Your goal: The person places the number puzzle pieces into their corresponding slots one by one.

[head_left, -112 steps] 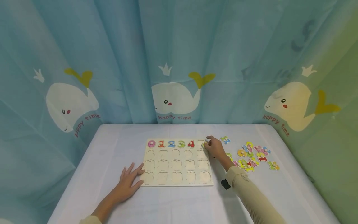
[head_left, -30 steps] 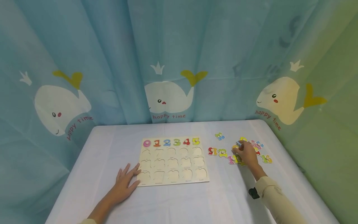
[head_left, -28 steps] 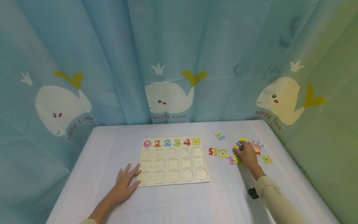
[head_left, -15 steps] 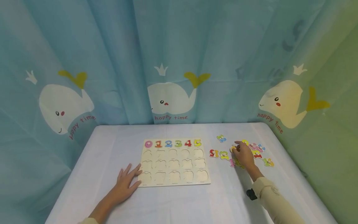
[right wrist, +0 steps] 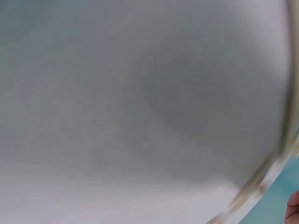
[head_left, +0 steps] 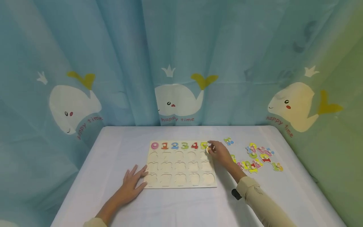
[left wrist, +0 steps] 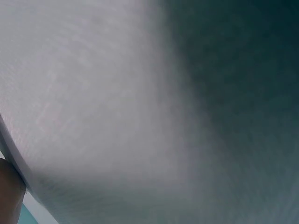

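Note:
A pale number puzzle board (head_left: 181, 188) lies on the white table, its top row filled with number pieces 0 to 5; its lower rows are bare recesses. My left hand (head_left: 130, 186) rests at the board's left edge, fingers spread, fingertips on the rim. At the top right of the board, my right hand (head_left: 221, 154) pinches an orange number puzzle piece (head_left: 208, 149), just below the yellow 5 (head_left: 204, 145); the fingers cover most of it. In the right wrist view, a fingertip (right wrist: 293, 210) shows at the lower right corner.
Several loose number pieces (head_left: 265, 158) lie in a cluster right of the board, some overlapping. A green and blue 12 piece (head_left: 228, 141) lies apart, near the table's back. Behind the table (head_left: 119, 138) hangs a blue curtain (head_left: 181, 47) with whales.
The 5 has gone into the board's top row. My right hand then took the orange piece from the pile and carried it left to the board. The left hand has stayed at the rim.

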Motion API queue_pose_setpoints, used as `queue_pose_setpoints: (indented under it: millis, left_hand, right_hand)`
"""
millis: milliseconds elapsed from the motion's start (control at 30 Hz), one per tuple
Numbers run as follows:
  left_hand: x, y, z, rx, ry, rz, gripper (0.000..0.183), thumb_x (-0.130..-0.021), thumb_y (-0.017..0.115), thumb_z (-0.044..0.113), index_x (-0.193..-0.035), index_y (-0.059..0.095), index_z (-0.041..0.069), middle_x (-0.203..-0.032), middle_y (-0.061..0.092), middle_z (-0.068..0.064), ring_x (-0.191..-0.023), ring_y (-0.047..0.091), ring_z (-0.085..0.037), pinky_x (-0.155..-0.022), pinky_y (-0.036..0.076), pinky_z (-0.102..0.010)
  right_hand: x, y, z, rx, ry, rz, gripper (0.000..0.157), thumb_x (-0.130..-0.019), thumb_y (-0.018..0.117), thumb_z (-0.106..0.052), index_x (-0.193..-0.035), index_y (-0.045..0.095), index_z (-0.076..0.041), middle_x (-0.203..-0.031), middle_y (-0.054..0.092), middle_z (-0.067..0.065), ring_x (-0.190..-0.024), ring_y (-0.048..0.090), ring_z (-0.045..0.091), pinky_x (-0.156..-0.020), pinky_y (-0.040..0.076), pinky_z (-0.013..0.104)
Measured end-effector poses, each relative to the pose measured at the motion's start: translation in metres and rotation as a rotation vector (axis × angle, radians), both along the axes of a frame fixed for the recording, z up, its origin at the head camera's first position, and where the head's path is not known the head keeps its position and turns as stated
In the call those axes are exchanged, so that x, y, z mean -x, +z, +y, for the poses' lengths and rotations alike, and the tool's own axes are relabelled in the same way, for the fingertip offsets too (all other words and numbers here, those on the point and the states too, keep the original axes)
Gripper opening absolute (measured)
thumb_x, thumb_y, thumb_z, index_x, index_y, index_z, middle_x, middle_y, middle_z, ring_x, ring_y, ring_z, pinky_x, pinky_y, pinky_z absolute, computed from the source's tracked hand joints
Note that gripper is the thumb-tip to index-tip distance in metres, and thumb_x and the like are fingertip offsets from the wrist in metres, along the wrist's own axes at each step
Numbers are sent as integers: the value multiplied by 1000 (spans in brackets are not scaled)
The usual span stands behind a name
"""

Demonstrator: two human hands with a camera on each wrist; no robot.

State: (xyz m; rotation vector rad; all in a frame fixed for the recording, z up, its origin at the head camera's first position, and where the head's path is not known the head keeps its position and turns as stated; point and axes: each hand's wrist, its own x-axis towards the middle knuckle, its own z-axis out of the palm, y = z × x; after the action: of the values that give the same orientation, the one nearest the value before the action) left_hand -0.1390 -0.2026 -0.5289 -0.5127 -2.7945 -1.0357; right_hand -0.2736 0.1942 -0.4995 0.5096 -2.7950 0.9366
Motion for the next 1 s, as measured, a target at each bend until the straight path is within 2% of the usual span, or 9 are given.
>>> queue_pose_setpoints:
  millis: [133,300,400,500,667,767,900,1000]
  left_hand:
    - [2,-2,2,10,-1,-15,53,-88,64,20,-136,48,5,-139,48,-7,-136,18,-44,-105,-1,-63]
    - [3,-2,0,18,-3,-17,58,-89,63,22,-140,43,5,-131,55,-6,-136,18,-44,-106,-1,-62]
    - [4,-3,-2,25,1,-28,60,-88,63,23,-141,41,7,-128,58,-4,-136,18,-43,-106,-1,-61]
    - [5,-3,-3,30,0,-50,58,-89,63,24,-141,43,7,-134,54,-5,-137,17,-42,-107,-1,-60]
    - [6,0,-3,42,-4,-56,58,-90,62,25,-141,43,7,-133,54,-4,-137,17,-42,-107,-1,-61]
    - [5,1,-1,36,-12,-48,57,-90,62,24,-140,43,6,-132,56,-4,-137,17,-43,-106,-2,-62]
    - [3,1,-1,30,-15,-44,56,-90,62,22,-140,44,5,-131,56,-4,-137,17,-43,-106,-2,-62]
    - [2,2,-2,28,-15,-39,56,-89,62,22,-140,44,4,-127,59,-3,-136,18,-44,-105,-1,-63]
  right_hand:
    - [-1,3,-34,11,112,4,34,-83,67,0,-117,60,3,-84,58,2,-76,55,17,-67,49,33]
    - [-9,4,-81,4,207,-91,31,-85,66,-4,-115,61,0,-84,60,0,-74,54,13,-66,48,29]
    - [-15,1,-110,-1,216,-124,29,-84,67,-4,-113,62,-1,-85,61,1,-77,55,14,-69,48,29]
    - [-20,-4,-136,8,197,-138,26,-84,67,-4,-110,64,-3,-84,59,-1,-78,53,13,-71,47,28]
    - [-16,-11,-172,90,222,-119,27,-84,67,-3,-111,63,-2,-80,56,-2,-74,50,12,-68,45,25]
    - [-14,-15,-187,131,220,-114,30,-84,69,-4,-113,61,-2,-82,56,-2,-75,52,12,-69,46,25]
    - [-14,-20,-204,152,171,-115,34,-84,69,-7,-117,60,-4,-87,58,-2,-79,54,12,-72,47,25]
    - [-14,-20,-218,118,132,-69,34,-84,71,-10,-116,61,-6,-86,59,-3,-77,54,11,-73,47,26]
